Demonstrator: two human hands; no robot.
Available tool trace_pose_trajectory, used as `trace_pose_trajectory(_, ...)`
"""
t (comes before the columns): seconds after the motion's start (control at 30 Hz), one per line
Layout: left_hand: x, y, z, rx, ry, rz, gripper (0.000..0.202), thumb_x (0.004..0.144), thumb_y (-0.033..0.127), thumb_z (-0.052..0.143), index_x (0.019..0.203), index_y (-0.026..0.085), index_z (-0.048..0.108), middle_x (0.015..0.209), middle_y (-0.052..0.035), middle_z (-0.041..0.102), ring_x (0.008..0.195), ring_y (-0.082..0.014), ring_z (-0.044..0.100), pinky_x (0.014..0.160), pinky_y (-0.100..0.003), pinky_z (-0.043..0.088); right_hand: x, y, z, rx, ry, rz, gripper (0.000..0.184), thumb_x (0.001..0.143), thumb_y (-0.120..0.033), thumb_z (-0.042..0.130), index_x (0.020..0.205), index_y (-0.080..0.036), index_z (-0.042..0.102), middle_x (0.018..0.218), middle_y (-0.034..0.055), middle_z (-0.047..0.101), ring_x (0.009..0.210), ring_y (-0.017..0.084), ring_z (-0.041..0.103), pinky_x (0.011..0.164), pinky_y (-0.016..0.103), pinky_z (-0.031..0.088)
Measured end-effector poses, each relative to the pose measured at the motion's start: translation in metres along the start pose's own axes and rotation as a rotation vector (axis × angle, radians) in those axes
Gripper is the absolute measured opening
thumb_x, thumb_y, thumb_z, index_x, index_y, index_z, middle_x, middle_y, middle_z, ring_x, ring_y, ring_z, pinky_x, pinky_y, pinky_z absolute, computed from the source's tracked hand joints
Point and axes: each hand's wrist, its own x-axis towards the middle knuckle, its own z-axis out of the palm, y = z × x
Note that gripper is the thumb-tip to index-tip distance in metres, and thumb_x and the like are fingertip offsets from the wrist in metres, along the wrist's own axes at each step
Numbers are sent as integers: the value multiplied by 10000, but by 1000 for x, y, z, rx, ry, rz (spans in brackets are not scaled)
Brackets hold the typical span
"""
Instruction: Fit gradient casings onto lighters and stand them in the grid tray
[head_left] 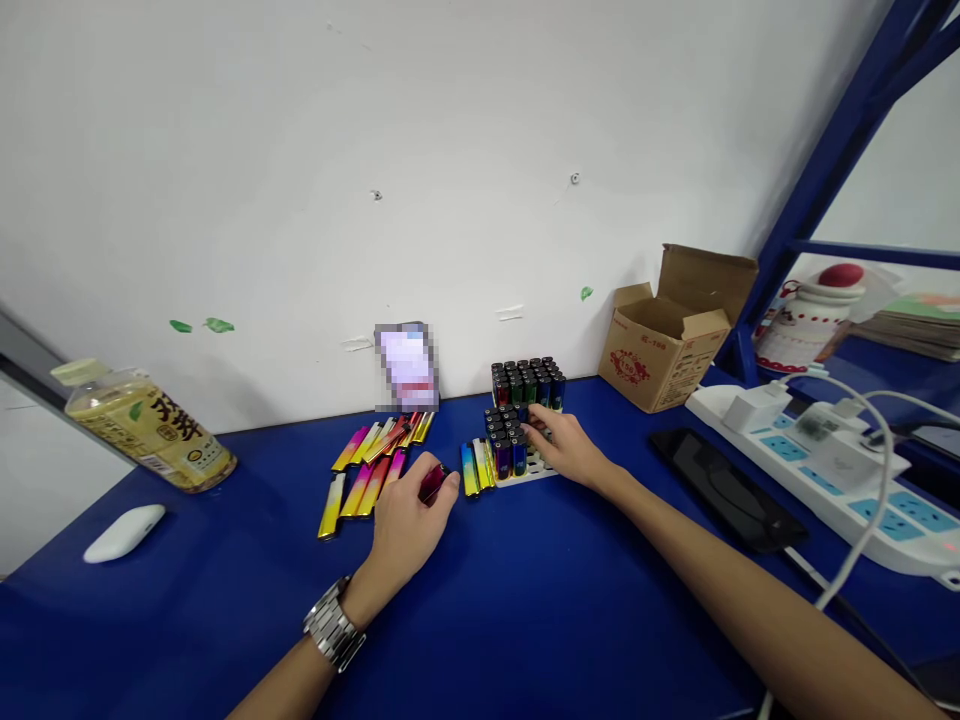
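Observation:
My left hand is closed around a glossy dark-red tube with a dark end. My right hand reaches into a white perforated rack, its thumb and fingers closed on a dark-blue black-topped tube. Several black-topped tubes in purple and blue stand upright at the rack's left side. Shiny flat sleeves, fading from yellow to pink, red or white, lie in a loose group left of my left hand. A few more sleeves lie between the hands, against the rack.
Another block of black-topped tubes stands by the wall. A phone leans there. Rightward are an open cardboard box, a black phone and a power strip with cables. Leftward are a drink bottle and white case.

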Motion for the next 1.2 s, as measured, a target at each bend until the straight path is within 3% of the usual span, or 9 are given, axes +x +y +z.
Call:
trace_pose_trajectory(0.2,-1,4,-2,139,23,-41,138,720,301,412,607,226,383,459,61,350,473,-133,368,523,-253,245,0,0,-1,-12,-7,4,232,921,-321,371,717,-232,303,594,-35,416,551,146,421,526,248,312)
trace_pose_trajectory(0.43,-2,5,-1,48,40,-29,204,746,391,426,621,235,383,477,56,384,479,-142,389,519,-253,271,-1,-2,0,-2,-21,13,236,926,-325,369,720,-236,296,599,-30,418,553,149,405,512,247,322)
trace_pose_trajectory(0.73,-1,3,-1,137,58,-44,113,726,283,402,625,233,395,463,54,387,463,-145,403,512,-263,266,-1,-3,-2,-29,-21,5,218,928,-320,373,734,-226,400,595,-16,477,550,161,470,510,259,363)
trace_pose_trajectory(0.83,-1,2,-1,130,88,-46,159,763,328,437,642,231,400,488,53,427,477,-146,436,512,-264,298,-2,-3,-2,-25,15,27,172,923,-328,406,880,-199,510,703,26,589,635,187,561,585,288,428)
trace_pose_trajectory(0.9,-1,2,0,84,123,-15,196,798,398,470,707,227,445,547,42,498,515,-152,485,527,-270,351,-3,-4,-3,-4,156,32,211,924,-320,418,1050,-183,519,849,67,639,762,206,604,688,320,460)
trace_pose_trajectory(0.97,-4,2,1,11,139,47,244,836,453,476,852,212,509,675,9,593,603,-165,557,580,-285,424,-4,-10,-3,6,355,-14,237,926,-296,409,1109,-182,507,897,81,634,823,209,594,749,343,461)
trace_pose_trajectory(1.03,-7,3,3,-39,129,120,313,877,454,449,1026,191,527,840,-42,654,730,-184,617,672,-310,482,-6,-21,-3,-21,485,-144,185,912,-271,420,1025,-186,538,826,71,607,790,210,561,738,357,454)
trace_pose_trajectory(1.13,-15,5,7,-33,106,246,338,917,394,409,1145,175,526,999,-97,672,884,-209,643,783,-339,507,-10,-45,1,-97,415,-404,119,866,-286,514,899,-191,577,766,66,587,752,216,525,714,378,437)
trace_pose_trajectory(1.2,-19,7,9,-28,93,352,323,924,347,399,1162,177,538,1004,-101,677,902,-210,648,794,-332,514,-13,-62,7,-132,317,-489,217,845,-354,580,970,-177,592,878,97,607,831,232,532,750,393,443)
